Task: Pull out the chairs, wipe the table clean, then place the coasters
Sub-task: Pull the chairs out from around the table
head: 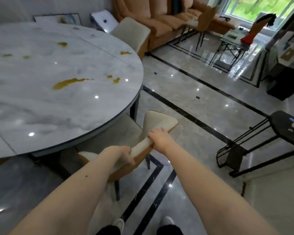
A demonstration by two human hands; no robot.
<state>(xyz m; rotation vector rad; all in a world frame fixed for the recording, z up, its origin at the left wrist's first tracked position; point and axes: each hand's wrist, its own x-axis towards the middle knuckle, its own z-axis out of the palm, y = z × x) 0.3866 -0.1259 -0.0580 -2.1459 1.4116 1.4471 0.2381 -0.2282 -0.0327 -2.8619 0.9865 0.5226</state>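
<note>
A round marble table [41,107] fills the left of the view, with several yellow-brown stains [66,83] on its top. A cream and tan chair [158,122] stands at the table's near right edge, its seat partly under the tabletop. My left hand [121,154] grips the near end of the chair's backrest. My right hand [159,138] holds the top of the backrest a little farther along. A second cream chair [132,32] stands at the table's far side. No coasters or cloth are in view.
A tan sofa [168,22] and another chair [205,17] stand at the back. A glass side table [234,39] is at the far right, a black metal stool [281,126] to my right. Glossy tiled floor [193,102] lies between them.
</note>
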